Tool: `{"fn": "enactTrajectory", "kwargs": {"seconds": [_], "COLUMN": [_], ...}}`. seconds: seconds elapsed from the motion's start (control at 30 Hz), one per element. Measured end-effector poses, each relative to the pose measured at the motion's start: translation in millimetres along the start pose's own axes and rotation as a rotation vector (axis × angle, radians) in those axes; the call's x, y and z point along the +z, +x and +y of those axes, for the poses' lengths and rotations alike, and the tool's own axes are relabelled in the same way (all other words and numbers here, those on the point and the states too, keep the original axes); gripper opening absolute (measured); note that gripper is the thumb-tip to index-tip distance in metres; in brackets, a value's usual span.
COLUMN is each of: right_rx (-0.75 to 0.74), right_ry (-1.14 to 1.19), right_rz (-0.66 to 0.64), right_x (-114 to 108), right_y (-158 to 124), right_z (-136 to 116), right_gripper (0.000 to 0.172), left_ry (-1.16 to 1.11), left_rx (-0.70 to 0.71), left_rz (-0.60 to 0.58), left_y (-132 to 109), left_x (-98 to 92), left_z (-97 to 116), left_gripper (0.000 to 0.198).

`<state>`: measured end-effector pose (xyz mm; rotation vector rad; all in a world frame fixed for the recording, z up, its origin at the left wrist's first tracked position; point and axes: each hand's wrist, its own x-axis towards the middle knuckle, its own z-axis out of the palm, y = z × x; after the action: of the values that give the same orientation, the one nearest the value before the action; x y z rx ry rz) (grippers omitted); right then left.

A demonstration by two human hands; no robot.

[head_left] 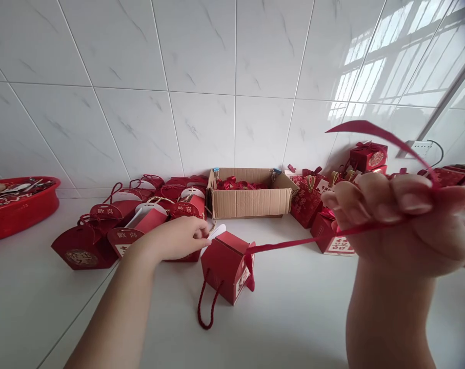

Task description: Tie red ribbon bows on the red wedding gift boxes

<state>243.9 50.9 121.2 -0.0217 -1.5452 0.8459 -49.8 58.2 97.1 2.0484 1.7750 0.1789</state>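
A small red gift box [225, 266] with a dark red cord handle stands on the white counter in the middle. My left hand [178, 238] rests on its upper left edge, fingers pinched on a white flap. A red ribbon [294, 242] is tied round the box and stretches taut to the right. My right hand [405, 215] is raised close to the camera, closed in a fist on that ribbon, whose free end curls above the knuckles.
Several red gift boxes [140, 215] lie piled behind my left hand. A cardboard box [249, 202] with red ribbons stands against the tiled wall. More red boxes [366, 156] sit at the right. A red basket [20, 205] is at the far left.
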Motion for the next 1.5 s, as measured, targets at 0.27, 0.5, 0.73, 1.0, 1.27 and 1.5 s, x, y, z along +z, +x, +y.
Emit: {"fn": "enactTrajectory", "kwargs": {"seconds": [0.27,0.5,0.73,1.0,1.27,1.5], "right_rx": [0.489,1.046,1.118,1.157,1.209,1.145], "right_ry": [-0.065,-0.332,-0.369,-0.336,-0.32,-0.267], "right_rz": [-0.042,-0.481,-0.543,-0.555,-0.529,-0.345], "right_x": [17,34,26,25,25,31], "right_y": [-1,-6,-4,-4,-4,-3], "right_z": [28,96,98,97,99,98], "right_gripper": [0.027,0.036,0.028,0.018,0.018,0.018], "left_ry": [0.013,-0.042,-0.014,-0.031,-0.033,-0.07], "left_rx": [0.043,0.038,-0.015,-0.014,-0.004,-0.05], "left_rz": [-0.037,-0.069,-0.053,-0.079,-0.067,-0.078], "left_y": [9,13,15,18,17,17], "left_x": [2.4,5.4,6.9,6.4,5.8,4.7], "left_z": [-7,-5,-10,-11,-9,-13], "left_gripper": [0.022,0.027,0.041,0.042,0.037,0.047]}}
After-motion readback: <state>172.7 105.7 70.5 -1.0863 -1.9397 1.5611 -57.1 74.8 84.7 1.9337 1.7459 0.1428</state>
